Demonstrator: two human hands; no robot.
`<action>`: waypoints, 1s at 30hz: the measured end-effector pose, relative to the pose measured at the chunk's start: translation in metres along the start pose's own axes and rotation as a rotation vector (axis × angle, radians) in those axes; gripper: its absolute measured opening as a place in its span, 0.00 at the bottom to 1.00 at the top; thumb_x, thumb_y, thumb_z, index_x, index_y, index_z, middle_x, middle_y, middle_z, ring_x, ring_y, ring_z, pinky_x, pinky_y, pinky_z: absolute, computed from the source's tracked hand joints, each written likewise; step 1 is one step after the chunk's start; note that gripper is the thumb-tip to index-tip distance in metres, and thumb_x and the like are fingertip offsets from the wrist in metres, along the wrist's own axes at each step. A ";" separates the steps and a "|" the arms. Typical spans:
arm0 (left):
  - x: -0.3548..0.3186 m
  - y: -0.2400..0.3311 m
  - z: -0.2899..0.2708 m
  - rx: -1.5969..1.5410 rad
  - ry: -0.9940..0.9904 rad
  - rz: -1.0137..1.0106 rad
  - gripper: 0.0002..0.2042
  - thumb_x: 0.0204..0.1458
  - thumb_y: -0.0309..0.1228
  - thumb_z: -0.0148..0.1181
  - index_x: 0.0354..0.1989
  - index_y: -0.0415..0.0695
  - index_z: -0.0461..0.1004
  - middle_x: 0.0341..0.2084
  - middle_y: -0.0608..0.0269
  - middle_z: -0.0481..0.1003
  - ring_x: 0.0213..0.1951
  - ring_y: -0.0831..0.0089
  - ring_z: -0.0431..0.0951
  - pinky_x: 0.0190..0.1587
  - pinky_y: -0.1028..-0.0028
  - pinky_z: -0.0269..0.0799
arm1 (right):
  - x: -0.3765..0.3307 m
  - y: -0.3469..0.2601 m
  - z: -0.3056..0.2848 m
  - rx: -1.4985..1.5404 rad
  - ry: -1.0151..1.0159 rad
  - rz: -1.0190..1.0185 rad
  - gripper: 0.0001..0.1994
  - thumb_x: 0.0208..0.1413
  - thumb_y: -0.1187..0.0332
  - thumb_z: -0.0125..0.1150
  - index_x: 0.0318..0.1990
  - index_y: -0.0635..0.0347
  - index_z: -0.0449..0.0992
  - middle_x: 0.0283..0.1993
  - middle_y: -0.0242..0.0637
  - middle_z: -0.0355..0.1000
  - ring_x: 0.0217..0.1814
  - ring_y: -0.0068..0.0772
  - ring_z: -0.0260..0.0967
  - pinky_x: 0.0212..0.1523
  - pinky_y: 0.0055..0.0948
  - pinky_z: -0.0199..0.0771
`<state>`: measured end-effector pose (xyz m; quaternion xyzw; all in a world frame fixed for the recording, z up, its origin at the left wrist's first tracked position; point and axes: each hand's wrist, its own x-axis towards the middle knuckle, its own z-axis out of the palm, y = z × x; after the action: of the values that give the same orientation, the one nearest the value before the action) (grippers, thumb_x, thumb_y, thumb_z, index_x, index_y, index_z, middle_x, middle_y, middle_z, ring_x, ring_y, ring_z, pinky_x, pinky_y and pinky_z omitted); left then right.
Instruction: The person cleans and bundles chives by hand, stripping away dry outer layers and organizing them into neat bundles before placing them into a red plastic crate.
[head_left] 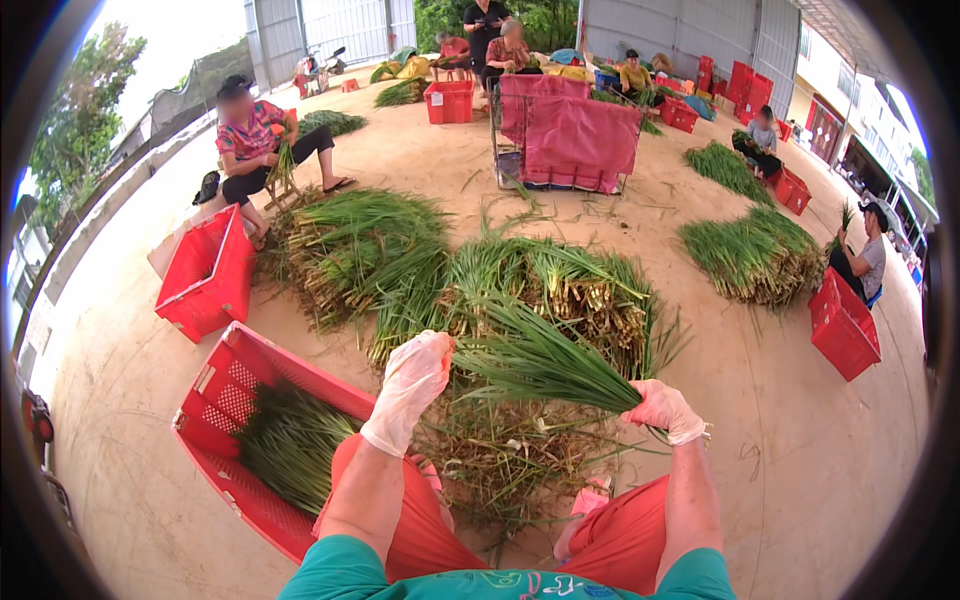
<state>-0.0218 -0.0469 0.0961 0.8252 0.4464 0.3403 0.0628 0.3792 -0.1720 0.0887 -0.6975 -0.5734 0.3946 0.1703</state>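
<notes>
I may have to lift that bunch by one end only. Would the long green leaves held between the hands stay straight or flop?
The bunch of green leaves probably flops: its thin blades fan out loosely toward the left hand. Gripped only at the right hand, the free end would likely sag. It looks light, and loose blades may slip out.
</notes>
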 end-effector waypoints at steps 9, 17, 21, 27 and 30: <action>0.015 -0.014 0.011 -0.816 0.360 -0.259 0.08 0.63 0.22 0.54 0.40 0.43 0.81 0.20 0.78 0.70 0.21 0.84 0.63 0.24 0.80 0.57 | 0.003 0.002 -0.001 -0.076 -0.021 -0.006 0.18 0.47 0.69 0.70 0.49 0.55 0.81 0.26 0.33 0.78 0.26 0.23 0.73 0.32 0.29 0.73; 0.006 0.020 0.041 0.058 0.060 0.233 0.12 0.55 0.20 0.55 0.45 0.46 0.79 0.26 0.56 0.75 0.25 0.57 0.75 0.28 0.61 0.73 | 0.000 -0.005 0.000 -0.003 -0.049 -0.021 0.17 0.48 0.69 0.70 0.48 0.56 0.81 0.29 0.32 0.80 0.27 0.21 0.75 0.32 0.27 0.76; 0.015 0.028 0.028 -0.443 0.137 -0.238 0.08 0.61 0.23 0.53 0.31 0.44 0.79 0.24 0.64 0.79 0.20 0.79 0.71 0.25 0.76 0.67 | -0.001 0.002 -0.001 0.007 -0.045 0.008 0.17 0.48 0.71 0.70 0.48 0.56 0.81 0.28 0.30 0.79 0.26 0.19 0.74 0.32 0.26 0.75; 0.011 -0.007 0.044 -0.217 0.190 -0.066 0.11 0.62 0.26 0.57 0.50 0.44 0.80 0.24 0.57 0.77 0.22 0.66 0.71 0.28 0.67 0.67 | -0.002 -0.003 -0.004 -0.019 -0.058 -0.008 0.19 0.49 0.70 0.70 0.50 0.54 0.81 0.29 0.31 0.79 0.27 0.21 0.74 0.32 0.27 0.75; 0.009 0.003 0.048 -0.123 -0.042 -0.113 0.09 0.61 0.28 0.59 0.48 0.45 0.79 0.26 0.53 0.76 0.26 0.55 0.75 0.31 0.60 0.69 | -0.003 -0.005 -0.004 -0.075 -0.070 -0.029 0.18 0.49 0.71 0.69 0.51 0.54 0.81 0.29 0.31 0.79 0.26 0.21 0.73 0.31 0.26 0.74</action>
<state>0.0130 -0.0318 0.0656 0.8001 0.4693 0.3456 0.1418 0.3785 -0.1720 0.0959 -0.6808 -0.6035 0.3944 0.1296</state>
